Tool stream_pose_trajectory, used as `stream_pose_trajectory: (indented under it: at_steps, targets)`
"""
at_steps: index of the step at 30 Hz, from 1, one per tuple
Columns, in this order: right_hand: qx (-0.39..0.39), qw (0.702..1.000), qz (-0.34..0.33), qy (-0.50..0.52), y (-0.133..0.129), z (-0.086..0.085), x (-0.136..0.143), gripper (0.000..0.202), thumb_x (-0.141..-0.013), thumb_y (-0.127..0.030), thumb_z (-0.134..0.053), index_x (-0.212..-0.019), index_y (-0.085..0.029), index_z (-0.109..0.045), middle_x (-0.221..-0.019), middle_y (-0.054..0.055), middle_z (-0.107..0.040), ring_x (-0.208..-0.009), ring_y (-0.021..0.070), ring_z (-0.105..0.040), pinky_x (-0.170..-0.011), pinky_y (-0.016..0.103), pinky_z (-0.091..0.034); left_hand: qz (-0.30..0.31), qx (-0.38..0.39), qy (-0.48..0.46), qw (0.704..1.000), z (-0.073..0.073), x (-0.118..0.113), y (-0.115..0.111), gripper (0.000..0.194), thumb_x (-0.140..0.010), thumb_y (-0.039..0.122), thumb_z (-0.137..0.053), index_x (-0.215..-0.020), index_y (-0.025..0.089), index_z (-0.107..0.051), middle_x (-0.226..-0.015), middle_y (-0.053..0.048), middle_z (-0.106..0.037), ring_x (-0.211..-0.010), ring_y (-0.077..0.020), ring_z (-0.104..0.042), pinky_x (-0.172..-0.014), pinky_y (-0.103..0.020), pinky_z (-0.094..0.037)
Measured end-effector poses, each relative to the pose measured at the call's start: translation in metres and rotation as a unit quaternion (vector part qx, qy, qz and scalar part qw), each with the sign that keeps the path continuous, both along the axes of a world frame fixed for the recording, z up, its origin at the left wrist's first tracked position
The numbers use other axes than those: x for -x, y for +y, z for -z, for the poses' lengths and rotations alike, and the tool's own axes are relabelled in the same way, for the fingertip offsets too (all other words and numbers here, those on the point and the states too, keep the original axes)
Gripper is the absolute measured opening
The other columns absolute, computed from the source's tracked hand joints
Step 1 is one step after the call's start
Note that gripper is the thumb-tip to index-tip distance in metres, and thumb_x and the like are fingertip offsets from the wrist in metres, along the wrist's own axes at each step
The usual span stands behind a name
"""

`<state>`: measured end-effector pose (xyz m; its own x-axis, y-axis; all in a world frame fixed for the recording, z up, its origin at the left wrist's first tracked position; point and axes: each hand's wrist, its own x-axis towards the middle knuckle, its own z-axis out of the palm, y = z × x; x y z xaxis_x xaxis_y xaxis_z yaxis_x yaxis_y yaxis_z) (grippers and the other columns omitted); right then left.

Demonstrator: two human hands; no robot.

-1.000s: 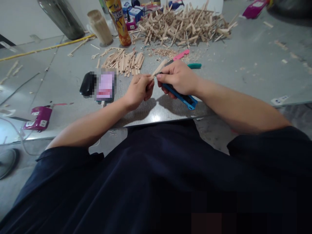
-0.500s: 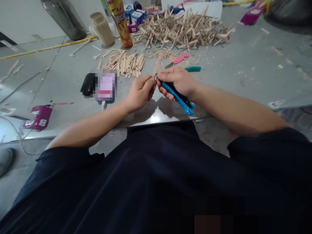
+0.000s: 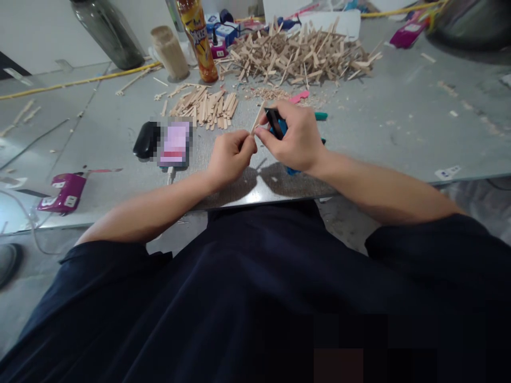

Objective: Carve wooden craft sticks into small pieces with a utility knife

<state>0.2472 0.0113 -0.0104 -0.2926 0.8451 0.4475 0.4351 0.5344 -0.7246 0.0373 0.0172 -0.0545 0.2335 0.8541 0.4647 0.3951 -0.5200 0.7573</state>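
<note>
My left hand (image 3: 233, 155) is closed on the lower end of a thin wooden stick (image 3: 257, 118), which tilts up and away from me. Against it on the right, my right hand (image 3: 293, 135) is closed round a blue-and-black cutter (image 3: 276, 122), with thumb and forefinger pinched near the stick. Fingers cover most of the cutter. Behind the hands lies a pile of wood shavings (image 3: 273, 93), beside a pink-handled knife (image 3: 299, 97) partly hidden by my right hand. A green handle (image 3: 321, 115) shows right of that hand.
Flat sticks (image 3: 205, 108) lie left of centre, with a larger heap (image 3: 303, 53) behind. A phone (image 3: 175, 142) and black case (image 3: 147, 140) sit left of my hands. A drink bottle (image 3: 199, 45), a jar (image 3: 170, 53) and a purple box (image 3: 64, 192) also stand on the table (image 3: 399, 133).
My right hand has turned over, swinging the cutter's body from pointing down toward me to mostly under the hand, its black end now facing up. My left hand has shifted slightly.
</note>
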Motion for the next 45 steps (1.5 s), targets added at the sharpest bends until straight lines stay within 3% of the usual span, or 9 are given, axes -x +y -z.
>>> stream_pose_trajectory:
  at_steps: [2,5,10,16,21,23,26,31,45]
  targets:
    - [-0.011,1.000,0.004,-0.019,-0.003,0.000,0.000,0.015,-0.111,-0.029,-0.080,-0.105,-0.032,-0.066,-0.119,0.008,-0.085,-0.112,0.0316,-0.078,-0.119,0.045,-0.060,-0.003,-0.016,0.019,1.000,-0.001,0.000,-0.003,0.039,-0.112,0.027,-0.061,-0.073,0.026,-0.066,-0.056,0.003,-0.058,-0.055,-0.0158,-0.054,-0.064,-0.036,-0.035]
    - [-0.007,0.999,-0.004,-0.040,-0.003,-0.001,-0.001,0.014,-0.112,-0.029,-0.079,-0.108,-0.033,-0.066,-0.123,0.009,-0.085,-0.111,0.0318,-0.077,-0.118,0.045,-0.060,-0.004,-0.030,0.035,0.999,-0.003,0.001,-0.006,0.039,-0.113,0.029,-0.059,-0.074,0.026,-0.065,-0.058,0.003,-0.059,-0.057,-0.0164,-0.056,-0.065,-0.037,-0.036]
    - [-0.031,0.997,-0.034,-0.060,0.003,-0.001,-0.002,0.020,-0.111,-0.023,-0.076,-0.096,-0.031,-0.066,-0.105,0.007,-0.083,-0.108,0.0282,-0.079,-0.100,0.037,-0.064,0.017,0.006,0.019,1.000,-0.003,0.002,-0.003,0.037,-0.111,0.025,-0.060,-0.075,0.025,-0.067,-0.055,0.004,-0.059,-0.053,-0.0146,-0.055,-0.062,-0.033,-0.039]
    - [-0.015,1.000,-0.008,-0.007,0.017,0.003,-0.001,0.037,-0.107,-0.008,-0.079,-0.087,-0.030,-0.058,-0.068,-0.004,-0.063,-0.074,0.0214,-0.069,-0.073,0.032,-0.058,0.051,0.112,-0.097,0.988,-0.006,-0.004,0.003,0.041,-0.112,0.019,-0.055,-0.073,0.025,-0.065,-0.047,0.006,-0.054,-0.039,-0.0110,-0.045,-0.048,-0.028,-0.032]
    - [0.039,0.999,-0.008,0.015,0.027,0.001,-0.007,0.044,-0.117,-0.029,-0.079,-0.080,-0.029,-0.055,-0.062,-0.003,-0.063,-0.053,0.0183,-0.060,-0.052,0.033,-0.047,0.048,0.132,-0.118,0.983,-0.005,-0.005,0.006,0.042,-0.114,0.016,-0.058,-0.073,0.024,-0.066,-0.049,0.007,-0.055,-0.040,-0.0102,-0.047,-0.048,-0.026,-0.034]
    - [0.072,0.997,-0.027,0.020,0.028,0.000,-0.009,0.045,-0.118,-0.029,-0.075,-0.078,-0.029,-0.053,-0.061,-0.002,-0.062,-0.051,0.0179,-0.058,-0.048,0.032,-0.045,0.047,0.137,-0.112,0.983,-0.004,-0.004,0.007,0.043,-0.113,0.013,-0.057,-0.073,0.024,-0.067,-0.049,0.007,-0.056,-0.040,-0.0099,-0.048,-0.048,-0.026,-0.034]
    - [0.138,0.987,-0.081,0.034,0.027,-0.001,-0.009,0.036,-0.116,-0.015,-0.063,-0.084,-0.028,-0.057,-0.061,-0.004,-0.062,-0.046,0.0163,-0.055,-0.045,0.030,-0.041,0.047,0.129,-0.106,0.985,-0.003,-0.004,0.007,0.043,-0.112,0.008,-0.056,-0.073,0.024,-0.068,-0.049,0.007,-0.056,-0.040,-0.0096,-0.048,-0.046,-0.026,-0.031]
    - [0.191,0.972,-0.134,0.029,0.019,-0.001,-0.004,0.026,-0.116,-0.015,-0.061,-0.092,-0.026,-0.063,-0.063,-0.005,-0.065,-0.042,0.0152,-0.054,-0.042,0.028,-0.037,0.027,0.086,-0.055,0.994,-0.001,-0.003,0.008,0.040,-0.112,0.011,-0.058,-0.075,0.023,-0.068,-0.051,0.007,-0.058,-0.044,-0.0098,-0.052,-0.050,-0.026,-0.036]
    - [0.211,0.968,-0.133,0.018,0.017,-0.001,-0.002,0.033,-0.124,-0.018,-0.057,-0.092,-0.025,-0.064,-0.063,-0.004,-0.065,-0.041,0.0139,-0.054,-0.039,0.026,-0.038,-0.023,-0.002,0.086,0.996,0.000,0.002,0.003,0.037,-0.117,0.022,-0.060,-0.081,0.025,-0.067,-0.059,0.004,-0.065,-0.059,-0.0156,-0.065,-0.068,-0.033,-0.047]
